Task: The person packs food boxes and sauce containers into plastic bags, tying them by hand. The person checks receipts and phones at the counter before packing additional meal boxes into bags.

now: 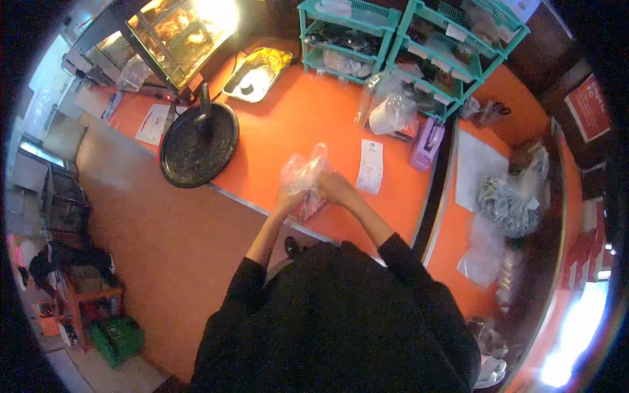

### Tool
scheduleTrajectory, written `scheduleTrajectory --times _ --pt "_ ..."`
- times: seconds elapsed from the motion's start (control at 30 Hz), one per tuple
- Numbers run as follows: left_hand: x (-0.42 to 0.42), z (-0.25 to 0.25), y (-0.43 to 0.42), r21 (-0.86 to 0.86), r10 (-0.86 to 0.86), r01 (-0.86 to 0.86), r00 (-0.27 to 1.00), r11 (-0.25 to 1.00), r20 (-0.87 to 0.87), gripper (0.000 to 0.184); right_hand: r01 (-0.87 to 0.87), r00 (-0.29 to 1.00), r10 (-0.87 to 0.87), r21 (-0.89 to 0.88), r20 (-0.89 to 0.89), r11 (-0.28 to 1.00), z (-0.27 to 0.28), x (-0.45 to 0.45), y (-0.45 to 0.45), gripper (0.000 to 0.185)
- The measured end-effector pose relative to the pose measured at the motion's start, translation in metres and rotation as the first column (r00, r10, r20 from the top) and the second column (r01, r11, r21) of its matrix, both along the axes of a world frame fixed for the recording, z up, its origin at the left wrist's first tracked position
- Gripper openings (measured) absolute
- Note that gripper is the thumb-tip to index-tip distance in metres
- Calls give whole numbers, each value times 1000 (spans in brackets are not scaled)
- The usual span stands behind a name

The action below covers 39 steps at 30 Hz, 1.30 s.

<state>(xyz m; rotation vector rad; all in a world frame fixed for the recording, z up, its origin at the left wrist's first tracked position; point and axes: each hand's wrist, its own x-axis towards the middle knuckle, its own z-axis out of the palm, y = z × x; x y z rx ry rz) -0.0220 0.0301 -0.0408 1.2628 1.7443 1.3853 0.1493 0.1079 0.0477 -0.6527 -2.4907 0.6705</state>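
Over the front edge of the orange counter (275, 141), a clear plastic bag (305, 170) is gathered between my two hands. My left hand (289, 195) grips it from the left, with its fingers partly covered by the plastic. On the other side my right hand (334, 187) is closed on the bag's upper part. Something reddish shows low in the bag, too blurred to name. A printed receipt (371, 167) lies flat just right of my right hand. Farther right is a purple tape dispenser (428, 144).
A black round pan-like tray (190, 154) with an upright handle overhangs the counter's left edge. Behind it are a metal tray (257, 75) and a lit food warmer (173, 39). Green tiered baskets (347, 42) stand at the back. Plastic bags (508, 203) lie on the right-hand counter.
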Motion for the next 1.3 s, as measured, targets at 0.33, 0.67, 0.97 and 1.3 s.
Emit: scheduleTrajectory --times 0.33,0.67,0.97,1.3 --pt "12 69 -6 -191 -175 174 985 966 11 42 100 985 -71 -180 159 979 -15 17 11 22" --pt "18 90 4 -222 -242 234 970 947 -13 39 -196 961 166 119 221 973 -15 9 18 20" --pt "-11 83 26 -151 -192 159 954 976 -230 26 236 972 -235 68 -28 969 -24 51 36 23" --pt "56 213 132 530 548 -367 803 765 -236 20 950 99 -995 -300 20 88 -56 229 156 23"
